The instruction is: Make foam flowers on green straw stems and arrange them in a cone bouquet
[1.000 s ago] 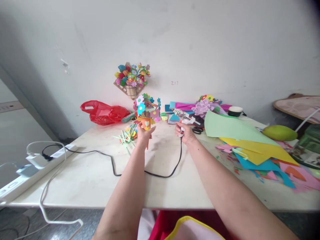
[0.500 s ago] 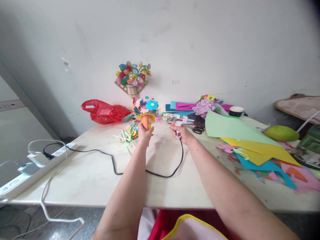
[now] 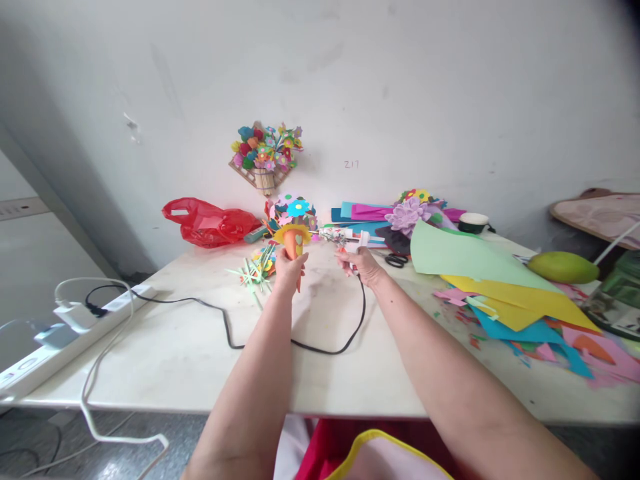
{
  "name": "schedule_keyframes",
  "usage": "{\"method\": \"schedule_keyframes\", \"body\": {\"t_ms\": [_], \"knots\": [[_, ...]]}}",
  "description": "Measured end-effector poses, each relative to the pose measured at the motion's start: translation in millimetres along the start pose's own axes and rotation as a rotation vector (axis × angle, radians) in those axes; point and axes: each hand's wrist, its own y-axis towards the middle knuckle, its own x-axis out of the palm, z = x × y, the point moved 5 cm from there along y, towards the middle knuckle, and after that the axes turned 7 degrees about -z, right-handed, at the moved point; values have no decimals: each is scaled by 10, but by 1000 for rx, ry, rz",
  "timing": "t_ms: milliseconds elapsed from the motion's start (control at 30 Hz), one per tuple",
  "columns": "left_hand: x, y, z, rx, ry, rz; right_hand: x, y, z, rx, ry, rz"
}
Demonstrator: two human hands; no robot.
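Observation:
My left hand (image 3: pixel 292 268) is wrapped round the lower part of a small bouquet (image 3: pixel 289 237) with an orange cone, a yellow frilled rim and a yellow heart on its side. Blue, pink and lilac foam flowers (image 3: pixel 299 207) stand out of its top. To the right, my right hand (image 3: pixel 367 267) is closed round the handle of a white glue gun (image 3: pixel 345 233). The gun's barrel points left at the bouquet, close to its yellow rim; whether they touch I cannot tell. Its black cord (image 3: pixel 364 313) hangs from the handle onto the table.
Green strips (image 3: pixel 256 272) lie left of my left hand, near a red plastic bag (image 3: pixel 210 223). Black scissors (image 3: pixel 397 261), a purple flower (image 3: pixel 407 215) and foam sheets (image 3: pixel 475 257) occupy the right side. A power strip (image 3: pixel 117 310) sits at the left edge.
The glue gun has swung so its barrel lies more level, its tip nearer the bouquet. The bouquet's flowers have tipped slightly left. Both hands keep their hold.

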Motion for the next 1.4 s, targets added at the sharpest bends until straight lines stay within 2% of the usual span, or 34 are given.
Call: {"method": "schedule_keyframes", "body": {"t_ms": [167, 333, 600, 867, 1200, 1400], "knots": [[57, -64, 55, -24, -245, -125, 5, -19, -29, -14, 18, 19], [74, -66, 44, -58, -304, -177, 8, -9, -22, -11, 21, 19], [9, 2, -3, 11, 46, 8, 110, 19, -42, -44, -67, 32], [-9, -9, 3, -48, 279, 74, 152, 78, 20, -81, -275, 153], [18, -37, 26, -100, 294, 90, 75, 129, 3, -269, -414, 286], [66, -64, 46, -104, 303, 71, 18, 160, 85, -205, -537, 344]]}}
